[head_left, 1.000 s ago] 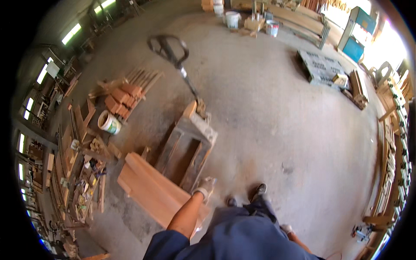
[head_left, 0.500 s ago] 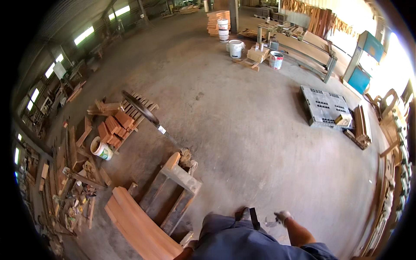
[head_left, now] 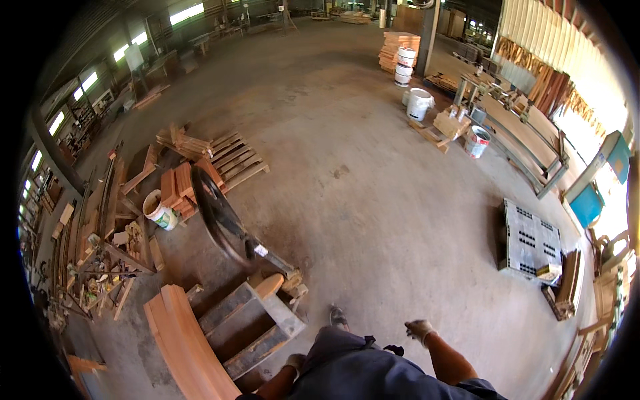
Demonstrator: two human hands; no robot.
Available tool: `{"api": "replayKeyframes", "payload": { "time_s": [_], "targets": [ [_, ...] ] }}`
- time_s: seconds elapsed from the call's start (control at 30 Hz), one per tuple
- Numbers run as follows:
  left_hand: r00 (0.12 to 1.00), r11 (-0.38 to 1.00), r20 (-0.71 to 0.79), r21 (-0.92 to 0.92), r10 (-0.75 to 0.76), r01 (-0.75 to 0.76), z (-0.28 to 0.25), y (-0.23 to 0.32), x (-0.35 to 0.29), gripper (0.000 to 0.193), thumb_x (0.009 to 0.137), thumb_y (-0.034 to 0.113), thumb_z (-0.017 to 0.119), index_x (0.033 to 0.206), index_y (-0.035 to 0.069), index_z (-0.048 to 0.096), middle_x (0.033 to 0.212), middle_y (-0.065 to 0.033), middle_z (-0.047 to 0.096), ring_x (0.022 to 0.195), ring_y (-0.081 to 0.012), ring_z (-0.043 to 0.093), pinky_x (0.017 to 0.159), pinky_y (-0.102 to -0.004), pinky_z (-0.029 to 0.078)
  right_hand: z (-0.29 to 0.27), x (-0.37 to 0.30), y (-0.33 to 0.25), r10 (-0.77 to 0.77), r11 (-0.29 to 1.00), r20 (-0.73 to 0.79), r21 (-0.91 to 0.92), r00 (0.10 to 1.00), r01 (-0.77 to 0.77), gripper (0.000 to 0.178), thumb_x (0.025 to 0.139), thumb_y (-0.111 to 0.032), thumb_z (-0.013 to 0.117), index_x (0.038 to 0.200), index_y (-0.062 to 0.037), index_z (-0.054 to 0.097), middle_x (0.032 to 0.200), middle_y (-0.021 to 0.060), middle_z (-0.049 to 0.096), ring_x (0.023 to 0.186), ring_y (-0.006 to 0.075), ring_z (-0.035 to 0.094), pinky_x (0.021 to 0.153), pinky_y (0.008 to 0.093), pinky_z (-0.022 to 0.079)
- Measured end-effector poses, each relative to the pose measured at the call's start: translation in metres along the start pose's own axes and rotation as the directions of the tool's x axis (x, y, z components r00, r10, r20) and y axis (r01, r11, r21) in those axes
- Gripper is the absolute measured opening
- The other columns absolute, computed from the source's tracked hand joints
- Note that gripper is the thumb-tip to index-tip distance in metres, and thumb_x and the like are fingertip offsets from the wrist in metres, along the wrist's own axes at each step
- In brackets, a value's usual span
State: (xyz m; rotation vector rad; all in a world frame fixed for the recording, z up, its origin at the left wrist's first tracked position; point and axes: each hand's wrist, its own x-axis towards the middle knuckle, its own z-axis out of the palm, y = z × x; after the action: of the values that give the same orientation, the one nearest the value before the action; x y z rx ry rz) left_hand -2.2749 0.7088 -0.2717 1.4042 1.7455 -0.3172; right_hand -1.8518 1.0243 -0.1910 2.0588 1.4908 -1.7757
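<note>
My right hand (head_left: 421,331), in a light glove with darker fingers, hangs out over the concrete floor right of my body. Its fingers look loosely apart, and I see nothing held in it. Close against my left side is my left hand (head_left: 294,362), also gloved; its fingers are mostly hidden. That hand is nearest to a worn pallet jack (head_left: 288,312) with two grey forks, though I see no contact. The jack's black loop handle (head_left: 220,223) leans away to the far left. Long reddish-brown boards (head_left: 181,327) lie by the forks' left side.
Ahead left stand a wooden pallet (head_left: 239,160), stacked reddish blocks (head_left: 179,187) and a white bucket (head_left: 160,212). Scrap wood (head_left: 110,260) lines the left. Right are a grey plastic pallet (head_left: 531,239) and timber lengths (head_left: 568,287). A metal-framed bench (head_left: 513,137) and buckets (head_left: 419,103) stand farther off.
My view has turned left, so the far bench and grey pallet sit farther right. My right hand has moved left and slightly up in view. More of my left hand shows.
</note>
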Motion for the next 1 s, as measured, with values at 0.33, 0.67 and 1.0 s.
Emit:
{"api": "replayKeyframes", "payload": {
  "time_s": [0.33, 0.67, 1.0],
  "targets": [
    [0.774, 0.99, -0.625, -0.008, 0.105, -0.141, -0.222, 0.018, 0.093, 0.02, 0.094, 0.019, 0.052, 0.101, 0.01, 0.068, 0.098, -0.0121, 0.073, 0.091, -0.0309, 0.07, 0.078, -0.0429, 0.053, -0.028, 0.035, -0.053, 0.048, 0.76, 0.119, -0.649, 0.992, 0.04, 0.055, 0.096, -0.057, 0.048, 0.104, -0.0111, 0.076, 0.109, 0.0151, 0.073, 0.103, 0.0317, 0.068, 0.087, 0.0428, 0.052],
    [0.909, 0.799, 0.131, -0.44, -0.395, 0.41, -0.153, 0.03, 0.133, 0.034, 0.099, 0.028, 0.045, 0.127, 0.017, 0.062, 0.12, -0.0148, 0.069, 0.1, -0.0363, 0.069, 0.085, -0.0492, 0.054, -0.111, 0.378, -0.065, -0.268, -0.033, 0.725, -0.665, 0.635, 0.746, 0.039, 0.1, -0.041, 0.052, 0.114, -0.0067, 0.065, 0.091, 0.0112, 0.074, 0.082, 0.0284, 0.071, 0.069, 0.0438, 0.056],
    [0.779, 0.376, 0.037, -0.861, -0.625, 0.343, -0.205, 0.119, 0.22, 0.048, 0.098, 0.049, 0.045, 0.11, 0.012, 0.072, 0.117, -0.0168, 0.07, 0.115, -0.0311, 0.064, 0.093, -0.0415, 0.05, -0.122, 0.468, -0.511, 0.019, 0.876, 0.279, -0.468, 0.96, 0.119, 0.038, 0.101, -0.039, 0.053, 0.116, -0.004, 0.059, 0.094, 0.0159, 0.07, 0.072, 0.0293, 0.068, 0.059, 0.045, 0.054]
  ]
}}
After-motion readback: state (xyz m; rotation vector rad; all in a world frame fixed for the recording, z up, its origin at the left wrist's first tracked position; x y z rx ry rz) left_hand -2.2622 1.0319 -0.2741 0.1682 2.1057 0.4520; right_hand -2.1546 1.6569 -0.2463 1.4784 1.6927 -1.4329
